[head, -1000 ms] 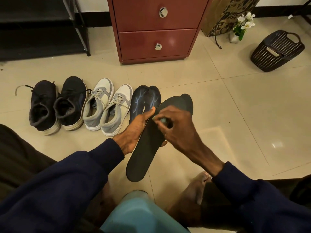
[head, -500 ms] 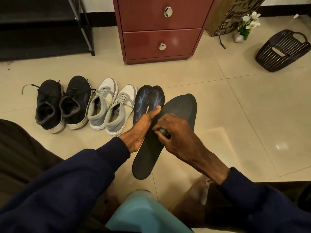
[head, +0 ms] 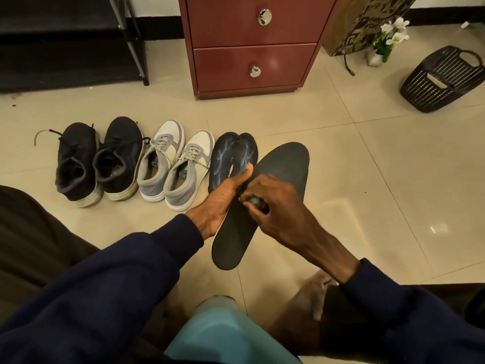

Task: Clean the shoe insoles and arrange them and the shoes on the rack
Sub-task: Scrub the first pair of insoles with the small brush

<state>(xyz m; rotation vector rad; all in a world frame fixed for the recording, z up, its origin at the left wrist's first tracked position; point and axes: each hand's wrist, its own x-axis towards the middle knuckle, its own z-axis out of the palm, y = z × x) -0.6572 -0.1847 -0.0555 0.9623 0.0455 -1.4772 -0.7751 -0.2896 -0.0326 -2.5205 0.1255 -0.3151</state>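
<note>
Head view looked down on a tiled floor (head: 367, 179). A black rack (head: 65, 48) stood at the far left against the wall. A red-brown drawer cabinet (head: 252, 48) stood beside it, with a patterned paper bag (head: 354, 27) to its right. A dark plastic basket (head: 441, 82) lay tipped on the floor at the far right. A pale blue object (head: 223, 329) filled the bottom edge between the person's bare feet; what it was could not be told.

Three pairs sat in a row on the floor in front of the person, all with toes pointing to the cabinet. A pair of black sneakers (head: 118, 158) was on the left and a pair of grey and white sneakers (head: 181, 166) in the middle. A dark pair with blue streaks (head: 228, 153) was on the right, partly hidden behind the hands.

A dark insole (head: 283, 164) was held up above the floor, slanting from its heel near the person to its toe end at the upper right. The left hand (head: 220, 203) gripped it from the left side, thumb laid along its edge and fingers hidden beneath it. The right hand (head: 278, 203) sat on the insole's upper face at mid-length. Its fingers were curled round a small greenish object (head: 256, 201) and held it against the surface. A little white vase of flowers (head: 391, 35) stood by the bag.
</note>
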